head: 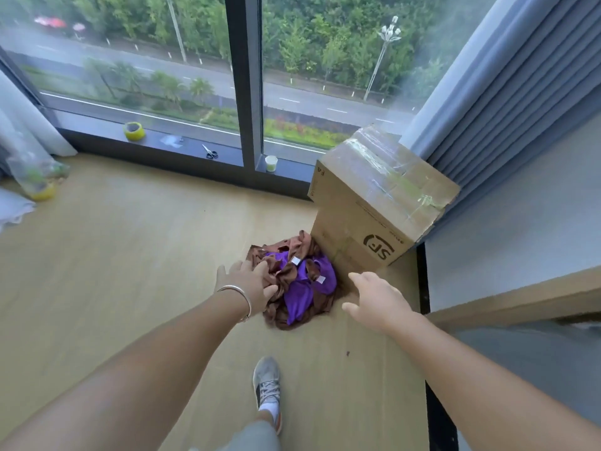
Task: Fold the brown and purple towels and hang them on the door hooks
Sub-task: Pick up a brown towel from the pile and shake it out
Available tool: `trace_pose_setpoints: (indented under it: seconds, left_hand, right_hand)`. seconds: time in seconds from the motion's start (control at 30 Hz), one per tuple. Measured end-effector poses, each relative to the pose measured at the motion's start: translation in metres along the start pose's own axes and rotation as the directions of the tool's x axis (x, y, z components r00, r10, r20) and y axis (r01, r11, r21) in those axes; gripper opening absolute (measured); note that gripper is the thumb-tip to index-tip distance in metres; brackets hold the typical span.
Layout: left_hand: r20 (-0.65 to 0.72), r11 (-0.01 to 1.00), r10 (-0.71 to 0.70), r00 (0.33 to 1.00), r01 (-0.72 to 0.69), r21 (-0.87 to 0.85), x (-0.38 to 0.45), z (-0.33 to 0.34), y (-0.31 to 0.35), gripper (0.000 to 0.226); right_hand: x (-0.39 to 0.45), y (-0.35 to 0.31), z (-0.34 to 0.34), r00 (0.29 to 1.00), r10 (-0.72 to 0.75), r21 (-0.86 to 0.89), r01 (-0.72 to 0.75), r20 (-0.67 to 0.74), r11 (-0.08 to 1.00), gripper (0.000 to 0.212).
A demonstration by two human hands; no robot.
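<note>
A person reaches both arms down toward a crumpled heap on a pale wooden floor [130, 255], seen from the head camera. The heap is the brown towel [286, 271] and the purple towel [300, 299] tangled together, lying at the foot of two stacked cardboard boxes [367, 203] in the corner by the window.

The left hand [248, 286], a bangle [239, 296] on its wrist, sits at the heap's left edge, its fingertips touching or just over the brown folds; its grip is loose, fingers spread and lightly bent, closed on nothing. The right hand [374, 301] hovers just right of the heap, in front of the lower box, fingers apart and relaxed, holding nothing, clear of the cloth. The towels lie between the two hands, nearer the left.

Small white labels show on the cloth. A grey sneaker [267, 385] stands on the floor below the heap. On the dark window ledge [182, 143] rest a roll of yellow-green tape [134, 131], a pair of scissors [209, 152] and a small cup [270, 163]. Blue-grey curtains [507, 92] hang at right; a plastic bag [37, 175] lies at far left.
</note>
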State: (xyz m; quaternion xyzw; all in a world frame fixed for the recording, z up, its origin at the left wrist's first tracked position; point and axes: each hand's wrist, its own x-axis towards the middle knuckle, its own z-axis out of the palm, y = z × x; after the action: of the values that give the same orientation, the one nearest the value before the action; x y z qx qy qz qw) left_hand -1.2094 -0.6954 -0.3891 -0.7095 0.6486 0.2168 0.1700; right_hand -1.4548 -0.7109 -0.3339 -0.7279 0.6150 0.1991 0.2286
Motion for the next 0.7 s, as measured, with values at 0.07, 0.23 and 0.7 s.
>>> trace_pose_setpoints:
  seconds: [0.07, 0.23, 0.7]
  left_hand:
    - [0.046, 0.999, -0.012, 0.999, 0.014, -0.038, 0.039, 0.013, -0.004, 0.061]
    - [0.116, 0.994, -0.014, 0.993, 0.026, -0.105, 0.128, 0.058, -0.009, 0.065]
    - [0.23, 0.96, -0.053, 0.972, 0.113, -0.256, 0.337, 0.259, -0.015, 0.058]
  right_hand:
    - [0.043, -0.001, 0.005, 0.999, -0.007, -0.047, 0.009, 0.034, 0.999, 0.069]
    - [0.152, -0.01, 0.032, 0.994, -0.082, -0.137, 0.091, 0.068, 0.986, 0.066]
    - [0.414, -0.01, 0.199, 0.947, -0.278, -0.251, 0.312, 0.16, 0.916, 0.07]
